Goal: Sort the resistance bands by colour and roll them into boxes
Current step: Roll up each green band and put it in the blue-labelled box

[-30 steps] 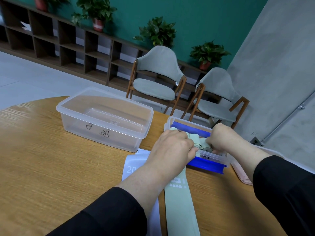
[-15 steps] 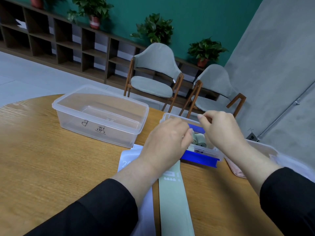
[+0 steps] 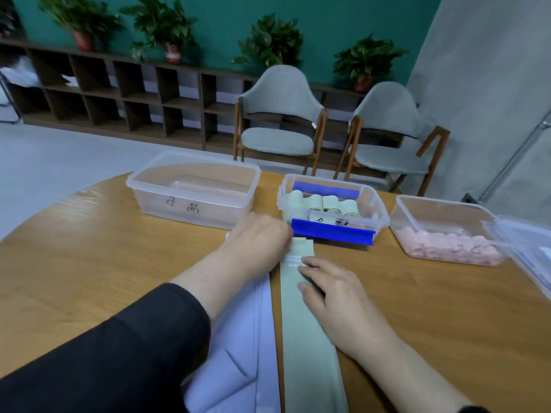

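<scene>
1. Head view, hands: both hands have come back out of the middle box [image 3: 334, 201], where they were 1 s ago. The left hand [image 3: 259, 242] now lies at the far end of the flat green band [image 3: 304, 323]; its fingertips are hidden under the palm, so I cannot tell whether it pinches the band end. The right hand [image 3: 337, 296] rests flat on the band with fingers straight, gripping nothing.
2. The green band lies stretched from the near edge of the table [image 3: 89, 263] towards the middle box, its far end just short of the box's blue clip [image 3: 332, 232].
3. The middle box holds 4 rolled green bands [image 3: 322, 202] side by side, now uncovered by the hands.
4. A pale lilac band [image 3: 238, 353] lies just left of the green one, partly under the left forearm.
5. The left box [image 3: 193, 192], marked B, stands at the far edge of the table; the right box [image 3: 444, 231] holds pink rolls [image 3: 447, 245].
6. The camera has tilted, so the right box is now fully in view.
</scene>
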Demonstrator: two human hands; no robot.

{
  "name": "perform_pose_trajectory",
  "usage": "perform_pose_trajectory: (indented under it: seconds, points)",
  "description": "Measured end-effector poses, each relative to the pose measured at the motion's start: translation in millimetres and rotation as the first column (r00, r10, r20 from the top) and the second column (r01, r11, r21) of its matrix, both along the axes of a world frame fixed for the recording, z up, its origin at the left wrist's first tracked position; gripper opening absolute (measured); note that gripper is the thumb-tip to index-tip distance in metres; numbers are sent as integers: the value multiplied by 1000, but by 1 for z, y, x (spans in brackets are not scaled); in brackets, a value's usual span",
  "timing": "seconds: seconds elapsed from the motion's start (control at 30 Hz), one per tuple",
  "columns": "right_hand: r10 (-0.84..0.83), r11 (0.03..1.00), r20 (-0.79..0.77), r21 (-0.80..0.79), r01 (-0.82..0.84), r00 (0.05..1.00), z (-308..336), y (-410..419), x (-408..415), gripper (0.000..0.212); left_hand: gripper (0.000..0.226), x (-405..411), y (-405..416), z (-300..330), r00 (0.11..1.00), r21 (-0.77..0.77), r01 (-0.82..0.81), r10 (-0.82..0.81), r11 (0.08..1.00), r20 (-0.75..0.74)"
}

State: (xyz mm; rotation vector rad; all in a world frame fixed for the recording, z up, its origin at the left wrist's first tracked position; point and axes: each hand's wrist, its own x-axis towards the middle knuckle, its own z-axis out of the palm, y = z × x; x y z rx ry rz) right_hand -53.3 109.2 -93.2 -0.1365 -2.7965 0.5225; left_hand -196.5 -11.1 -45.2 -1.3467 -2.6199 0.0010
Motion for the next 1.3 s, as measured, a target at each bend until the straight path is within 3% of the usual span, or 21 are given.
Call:
perform_pose_trajectory:
  seconds: [0.17, 0.23, 0.3, 0.37, 0.43, 0.5, 0.57, 0.73, 0.83, 0.93, 1.0, 1.03, 1.1, 1.17, 1.3]
  points:
    - [6, 1000, -46, 17, -5, 999, -1, -1, 1, 33, 32, 3, 1, -8, 999, 74, 46, -45, 996, -23]
    - [3, 1000, -53, 11, -2, 999, 0, -1, 3, 30, 29, 9, 1, -4, 999, 115, 42, -41, 992, -12]
    - [-40, 997, -157, -75, 28, 987, 2, -1, 6, 21, 19, 17, -2, 2, 997, 260, 53, -65, 964, 36]
    - [-168, 956, -250, -277, 96, 954, 7, 1, 12, 35, 11, 30, -6, 16, 978, 480, 29, -123, 877, 166]
    - [-235, 878, -205, -465, 116, 950, 11, 0, 23, 48, 5, 46, -9, 35, 939, 616, -17, -198, 788, 280]
    - [-188, 805, -148, -590, 66, 971, 16, -4, 37, 36, 5, 64, -8, 59, 922, 667, -5, -254, 745, 290]
    - [-151, 746, -189, -666, -14, 970, 21, -9, 54, 16, 9, 83, -6, 85, 915, 730, 22, -307, 683, 260]
    - [-156, 651, -231, -755, -76, 960, 41, -1, 108, 11, 13, 125, 10, 146, 910, 887, -36, -352, 460, 220]
    - [-176, 650, -197, -759, -37, 964, 54, 17, 140, 5, 12, 138, 31, 167, 902, 918, -58, -375, 392, 217]
    - [-179, 626, -145, -780, -1, 973, 68, 35, 166, 6, 10, 139, 64, 171, 906, 887, -92, -332, 452, 264]
    - [-175, 653, -44, -753, 82, 984, 71, 47, 178, 4, 12, 133, 87, 160, 886, 807, -145, -288, 572, 363]
    - [-195, 746, 27, -645, 166, 980, 67, 54, 182, 14, 20, 131, 97, 148, 881, 729, -162, -235, 665, 411]
    - [-307, 904, 133, -269, 333, 942, 51, 68, 192, 30, 38, 134, 107, 116, 893, 542, -173, -101, 822, 438]
    - [-425, 900, 112, -55, 433, 898, 33, 78, 206, 38, 42, 150, 102, 73, 903, 453, -167, -48, 876, 426]
    - [-413, 910, -51, -48, 411, 909, 12, 94, 225, 37, 30, 198, 70, -6, 951, 292, -5, -85, 956, 296]
